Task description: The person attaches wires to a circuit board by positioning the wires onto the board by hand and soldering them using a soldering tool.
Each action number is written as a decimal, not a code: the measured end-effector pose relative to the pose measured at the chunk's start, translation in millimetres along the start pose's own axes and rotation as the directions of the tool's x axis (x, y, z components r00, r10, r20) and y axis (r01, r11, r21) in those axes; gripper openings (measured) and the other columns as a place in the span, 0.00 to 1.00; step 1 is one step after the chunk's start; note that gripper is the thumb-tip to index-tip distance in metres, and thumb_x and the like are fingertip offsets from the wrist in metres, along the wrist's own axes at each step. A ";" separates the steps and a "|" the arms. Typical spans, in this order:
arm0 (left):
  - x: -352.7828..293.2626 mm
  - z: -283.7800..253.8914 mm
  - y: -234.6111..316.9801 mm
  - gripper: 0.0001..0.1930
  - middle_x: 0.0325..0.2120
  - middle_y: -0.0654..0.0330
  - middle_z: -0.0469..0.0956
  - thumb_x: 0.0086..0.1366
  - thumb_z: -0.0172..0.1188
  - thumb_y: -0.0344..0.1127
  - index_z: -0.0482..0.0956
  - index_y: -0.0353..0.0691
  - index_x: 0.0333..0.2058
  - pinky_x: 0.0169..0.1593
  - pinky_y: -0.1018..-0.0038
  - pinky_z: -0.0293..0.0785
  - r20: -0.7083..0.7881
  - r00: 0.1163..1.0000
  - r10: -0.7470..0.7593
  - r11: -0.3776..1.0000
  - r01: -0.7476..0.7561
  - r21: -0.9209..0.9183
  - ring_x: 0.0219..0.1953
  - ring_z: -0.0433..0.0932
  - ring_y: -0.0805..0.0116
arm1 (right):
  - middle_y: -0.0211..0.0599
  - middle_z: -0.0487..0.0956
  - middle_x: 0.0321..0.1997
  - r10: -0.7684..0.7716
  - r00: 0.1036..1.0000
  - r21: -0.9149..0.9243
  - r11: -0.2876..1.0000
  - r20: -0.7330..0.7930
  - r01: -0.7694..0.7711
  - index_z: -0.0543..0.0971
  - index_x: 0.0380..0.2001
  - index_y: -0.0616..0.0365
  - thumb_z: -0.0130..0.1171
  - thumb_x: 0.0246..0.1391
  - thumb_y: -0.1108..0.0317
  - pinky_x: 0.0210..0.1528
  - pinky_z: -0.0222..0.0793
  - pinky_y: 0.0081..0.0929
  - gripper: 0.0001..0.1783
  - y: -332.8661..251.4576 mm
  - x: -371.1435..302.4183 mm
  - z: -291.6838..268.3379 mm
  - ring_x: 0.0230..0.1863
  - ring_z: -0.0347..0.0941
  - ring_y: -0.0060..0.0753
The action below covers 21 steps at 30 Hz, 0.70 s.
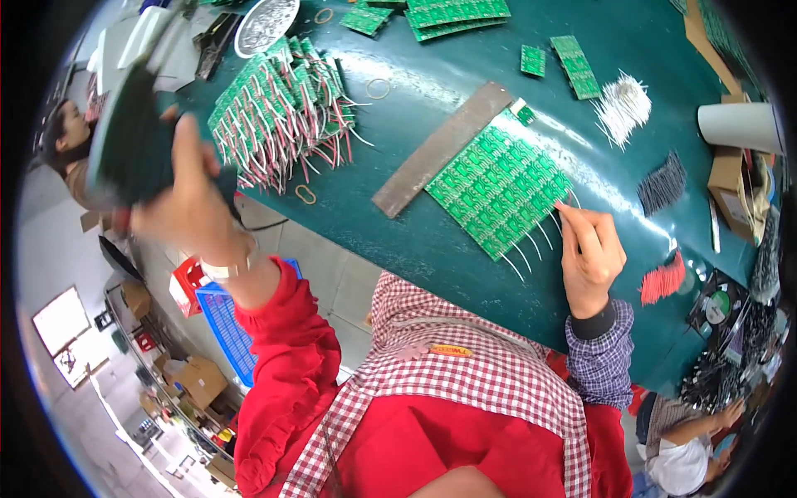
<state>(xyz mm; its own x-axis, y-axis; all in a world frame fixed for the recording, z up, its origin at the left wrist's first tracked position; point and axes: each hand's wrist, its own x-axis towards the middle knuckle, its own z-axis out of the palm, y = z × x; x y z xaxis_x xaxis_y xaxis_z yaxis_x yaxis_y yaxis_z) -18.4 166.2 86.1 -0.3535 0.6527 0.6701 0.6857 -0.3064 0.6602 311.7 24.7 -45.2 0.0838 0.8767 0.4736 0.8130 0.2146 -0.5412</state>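
Observation:
My left hand (pixel 193 197) is raised at the left, gripping a dark flat object (pixel 133 137) whose kind I cannot tell through the blur. My right hand (pixel 591 253) pinches a thin white wire at the right edge of a green circuit board panel (pixel 498 187). Several white wires stick out along that panel's lower right edge. A grey metal bar (pixel 440 149) lies against the panel's upper left side on the dark green table (pixel 432 249).
A heap of green boards with red and white wires (pixel 278 108) lies at the back left beside a metal dish (pixel 264 25). White (pixel 623 104), black (pixel 662 184) and red (pixel 662 282) wire bundles sit right. More boards (pixel 457 15), cardboard boxes (pixel 735 187), another person (pixel 62 145).

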 end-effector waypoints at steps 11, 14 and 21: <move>-65.7 -16.1 19.4 0.23 0.40 0.44 0.82 0.57 0.61 0.17 0.73 0.23 0.53 0.20 0.80 0.63 0.284 0.917 -0.280 0.855 0.373 -0.360 0.17 0.69 0.75 | 0.36 0.76 0.28 0.063 0.998 0.059 0.996 0.003 -0.063 0.83 0.35 0.59 0.69 0.44 0.84 0.28 0.72 0.32 0.13 -1.1 5.9 1.4 0.27 0.76 0.38; -100.8 -23.6 31.7 0.26 0.43 0.45 0.81 0.56 0.59 0.15 0.71 0.25 0.56 0.21 0.80 0.65 0.475 0.813 -0.337 0.794 0.516 -0.321 0.20 0.72 0.73 | 0.34 0.76 0.27 0.055 0.996 0.083 0.995 -0.065 -0.049 0.83 0.35 0.58 0.70 0.41 0.84 0.30 0.70 0.32 0.15 1.6 3.2 8.0 0.29 0.75 0.37; -157.0 -43.8 33.0 0.22 0.42 0.51 0.82 0.58 0.63 0.16 0.76 0.29 0.53 0.28 0.78 0.71 0.767 0.517 -0.380 0.784 0.620 -0.030 0.26 0.76 0.72 | 0.31 0.78 0.30 -0.061 0.987 0.006 0.998 -0.150 0.062 0.84 0.35 0.57 0.71 0.38 0.84 0.34 0.67 0.29 0.18 -0.7 -6.0 3.9 0.32 0.76 0.35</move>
<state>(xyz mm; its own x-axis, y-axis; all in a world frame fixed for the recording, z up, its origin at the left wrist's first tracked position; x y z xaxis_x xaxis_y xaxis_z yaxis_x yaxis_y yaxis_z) 31.8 23.3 17.5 0.0445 0.9854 -0.1645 0.2998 0.1439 0.9431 308.4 20.9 -50.3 0.1195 0.7876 0.6045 0.8133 0.2715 -0.5146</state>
